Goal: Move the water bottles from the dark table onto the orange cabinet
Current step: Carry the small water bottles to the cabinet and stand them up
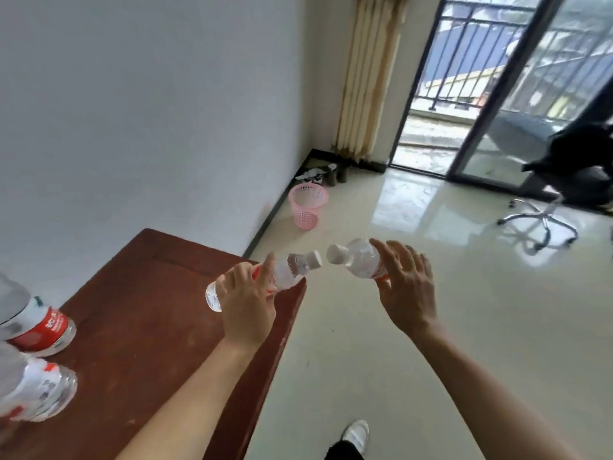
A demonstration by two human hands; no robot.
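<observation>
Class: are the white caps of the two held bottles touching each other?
Apart. The head view shows floor between the left bottle's cap and the right bottle's cap.

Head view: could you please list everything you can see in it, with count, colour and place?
Bottles in hand: two, clear with white caps and red labels, one in the left grip, one in the right, caps pointing at each other.
Standing bottles: two, clear with red labels, upper and lower, at the cabinet's left edge.
Cabinet: one, reddish-brown, lower left.
Waste basket: one, pink, on the floor by the wall.
Office chair: one, black, right.
Curtain: one, cream, beside the balcony door.
Shoe: one, white, bottom edge.
Left hand, right hand: bare.
</observation>
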